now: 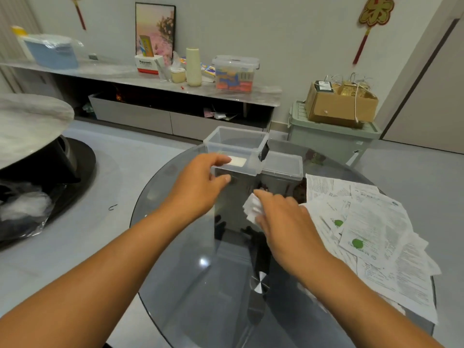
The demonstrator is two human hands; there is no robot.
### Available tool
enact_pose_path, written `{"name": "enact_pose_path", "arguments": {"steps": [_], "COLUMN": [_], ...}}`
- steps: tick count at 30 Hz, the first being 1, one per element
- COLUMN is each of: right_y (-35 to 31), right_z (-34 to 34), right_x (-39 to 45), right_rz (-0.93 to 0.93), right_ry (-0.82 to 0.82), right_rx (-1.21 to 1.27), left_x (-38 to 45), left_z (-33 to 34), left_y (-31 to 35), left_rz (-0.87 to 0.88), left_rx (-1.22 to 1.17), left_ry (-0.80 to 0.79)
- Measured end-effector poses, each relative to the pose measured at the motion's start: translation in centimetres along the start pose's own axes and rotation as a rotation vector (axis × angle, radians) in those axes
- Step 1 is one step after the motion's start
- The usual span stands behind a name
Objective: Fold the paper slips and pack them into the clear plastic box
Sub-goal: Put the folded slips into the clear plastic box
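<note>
A clear plastic box point(251, 139) stands open at the far side of the round glass table, with a white slip point(238, 161) lying inside it. My left hand point(200, 182) pinches the box's near rim between thumb and fingers. To its right, just in front of the box, my right hand point(278, 217) holds a folded white paper slip point(251, 207). A spread pile of printed paper slips point(364, 232) covers the right side of the table.
The box's clear lid point(283, 164) lies right behind the box. The smoked glass table point(175, 259) has bare room at the left and front. Beyond it stand a low sideboard point(155, 81) with clutter, a green crate point(331, 139) and a second round table point(30, 121).
</note>
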State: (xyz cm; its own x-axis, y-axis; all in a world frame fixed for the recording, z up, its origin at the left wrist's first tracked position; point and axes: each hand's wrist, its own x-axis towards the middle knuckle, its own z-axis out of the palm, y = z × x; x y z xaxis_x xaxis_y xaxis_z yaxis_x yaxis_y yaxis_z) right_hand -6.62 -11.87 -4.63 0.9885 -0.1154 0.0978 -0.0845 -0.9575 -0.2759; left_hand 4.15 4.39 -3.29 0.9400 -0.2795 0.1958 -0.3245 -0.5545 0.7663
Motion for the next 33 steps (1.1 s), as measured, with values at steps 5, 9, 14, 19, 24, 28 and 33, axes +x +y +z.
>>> {"name": "enact_pose_path", "arguments": {"steps": [5, 9, 14, 19, 24, 28, 33], "right_y": [0.2, 0.6, 0.6, 0.0, -3.7, -7.3, -9.5], "right_z": [1.3, 0.1, -2.8, -6.6, -7.4, -4.6, -2.4], "right_x": [0.2, 1.0, 1.3, 3.8, 9.4, 12.8, 14.1], "right_rz": [0.024, 0.053, 0.091, 0.057, -0.078, -0.176, -0.241], "right_ry": [-0.125, -0.075, 0.227, 0.39, 0.211, -0.149, -0.378], "right_rx": [0.046, 0.205, 0.56, 0.789, 0.489, 0.054, -0.006], "left_x": [6.2, 10.3, 10.5, 6.5, 1.8, 0.0, -0.2], "left_z": [-0.1, 0.7, 0.0, -2.4, -4.9, -6.1, -6.4], "left_y": [-2.4, -2.9, -3.2, -2.3, -2.2, -2.7, -4.5], "left_rz": [0.214, 0.232, 0.215, 0.203, 0.126, 0.026, -0.056], "left_rx": [0.264, 0.572, 0.567, 0.535, 0.491, 0.3, 0.21], "left_ry": [0.084, -0.078, -0.059, -0.07, -0.097, -0.018, -0.036]}}
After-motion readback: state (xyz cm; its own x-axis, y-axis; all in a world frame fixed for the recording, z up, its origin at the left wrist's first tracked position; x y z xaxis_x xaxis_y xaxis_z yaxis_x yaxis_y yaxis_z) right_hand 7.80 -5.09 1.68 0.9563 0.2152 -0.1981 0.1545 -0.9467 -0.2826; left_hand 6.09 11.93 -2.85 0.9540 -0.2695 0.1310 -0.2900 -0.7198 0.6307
